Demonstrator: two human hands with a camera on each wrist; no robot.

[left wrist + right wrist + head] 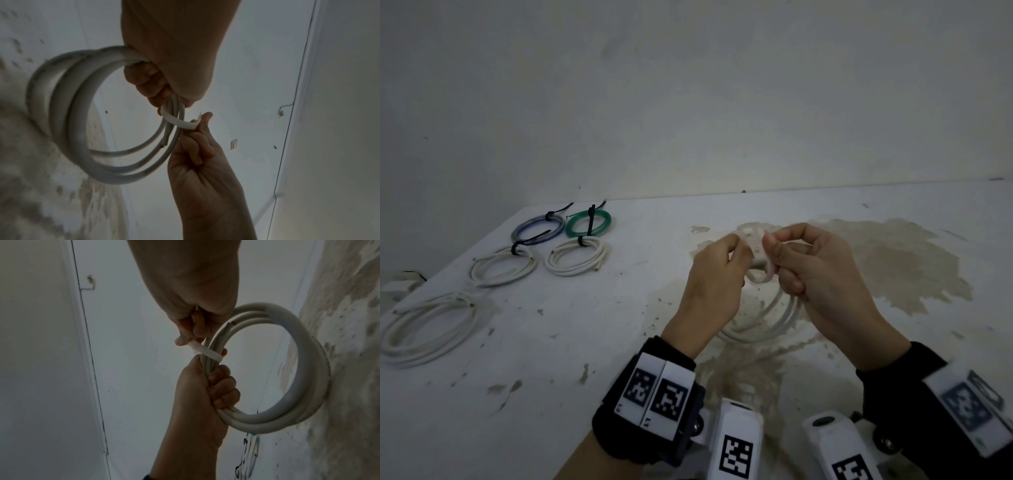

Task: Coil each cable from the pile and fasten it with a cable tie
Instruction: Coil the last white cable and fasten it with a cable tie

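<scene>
A white cable coil [763,322] of about three loops hangs above the stained table [893,274]. My left hand [736,253] grips the bundled strands at the coil's top, fingers curled round them [222,386]. A white cable tie [180,121] wraps round the bundle just beside that grip. My right hand [774,250] pinches the tie's free end between thumb and fingers [191,337]. One cut cable end [164,142] pokes out inside the coil [72,113]. The tie [207,352] looks loose round the strands [308,369].
At the table's back left lie tied coils: a blue-grey one [537,228], a green one [589,222] and two white ones [503,267] [575,260], each with a black tie. A larger white coil [428,329] lies near the left edge. A wall rises behind.
</scene>
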